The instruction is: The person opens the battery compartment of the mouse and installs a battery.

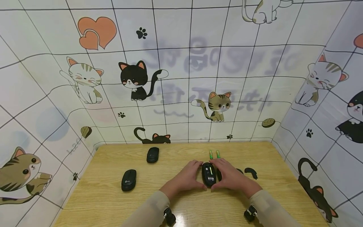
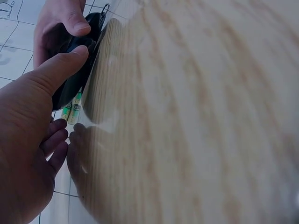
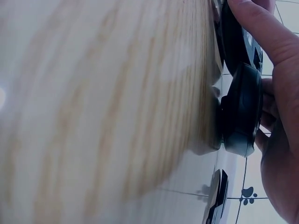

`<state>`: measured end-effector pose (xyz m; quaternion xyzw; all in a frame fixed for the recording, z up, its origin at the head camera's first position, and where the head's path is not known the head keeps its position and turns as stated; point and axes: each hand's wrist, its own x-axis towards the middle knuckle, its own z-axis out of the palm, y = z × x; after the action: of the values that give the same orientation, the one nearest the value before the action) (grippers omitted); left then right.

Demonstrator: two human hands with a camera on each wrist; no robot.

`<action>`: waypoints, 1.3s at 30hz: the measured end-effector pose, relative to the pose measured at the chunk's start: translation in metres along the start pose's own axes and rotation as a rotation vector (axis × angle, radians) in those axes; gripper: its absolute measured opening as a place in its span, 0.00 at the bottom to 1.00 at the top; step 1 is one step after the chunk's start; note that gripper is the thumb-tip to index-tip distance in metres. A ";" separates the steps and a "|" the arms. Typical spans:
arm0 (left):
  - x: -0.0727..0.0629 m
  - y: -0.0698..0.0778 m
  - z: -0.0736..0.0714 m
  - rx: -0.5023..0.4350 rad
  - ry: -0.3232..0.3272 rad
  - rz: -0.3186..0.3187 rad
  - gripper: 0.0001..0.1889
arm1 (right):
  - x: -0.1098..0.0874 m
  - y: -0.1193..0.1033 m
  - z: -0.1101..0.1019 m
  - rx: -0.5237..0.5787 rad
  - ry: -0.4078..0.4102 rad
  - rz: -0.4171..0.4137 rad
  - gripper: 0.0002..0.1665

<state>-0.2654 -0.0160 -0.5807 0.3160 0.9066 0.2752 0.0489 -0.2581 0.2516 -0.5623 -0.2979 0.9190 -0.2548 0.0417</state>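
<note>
Two beige sleeves [image 1: 153, 206], nearest the head camera; one black wrist camera [image 1: 169, 217] shows at each cuff. One white gridded backdrop [image 1: 175, 69] on the far side and both flanks, nine cartoon cats [image 1: 219, 107] printed on it, some cut off at the frame edge. One wood-grain tabletop [image 1: 96, 192] below.

Hands: two, close together. Left hand [image 1: 187, 178] clamped on the upturned mouse [image 1: 209, 175], thumb at its near end, fingertip at its far end. Right hand [image 1: 228, 176] likewise clamped on it from the other side.

Black mice: four counted. Upturned one sits between the hands, underside showing one pale label and one yellow-green strip. Another mouse [image 3: 240, 112] just beside it, under the right hand; cannot tell whether they touch. Two lie buttons up, well apart from the hands on the left: near mouse [image 1: 129, 180], far mouse [image 1: 153, 155].

Curved black cover [image 1: 250, 172], one clear, right of the right hand; one more dark piece [image 1: 239, 170] partly hidden behind that hand.

Green-banded batteries [image 1: 211, 154]: two, side by side, just beyond the fingertips.
</note>
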 end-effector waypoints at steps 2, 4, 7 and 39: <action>0.000 0.000 0.000 -0.010 -0.002 -0.005 0.59 | 0.000 0.000 0.000 0.002 0.003 0.000 0.72; -0.001 0.000 -0.001 -0.014 -0.006 -0.014 0.59 | -0.001 0.000 -0.001 0.004 0.001 0.008 0.71; -0.001 -0.001 -0.001 -0.024 -0.005 -0.022 0.59 | -0.001 0.000 -0.002 0.009 -0.001 0.017 0.72; -0.051 -0.046 -0.050 -0.178 0.102 -0.072 0.43 | 0.041 -0.060 0.009 0.194 0.039 -0.015 0.55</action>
<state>-0.2629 -0.1001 -0.5673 0.2635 0.8906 0.3684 0.0405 -0.2579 0.1827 -0.5378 -0.2942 0.8885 -0.3485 0.0506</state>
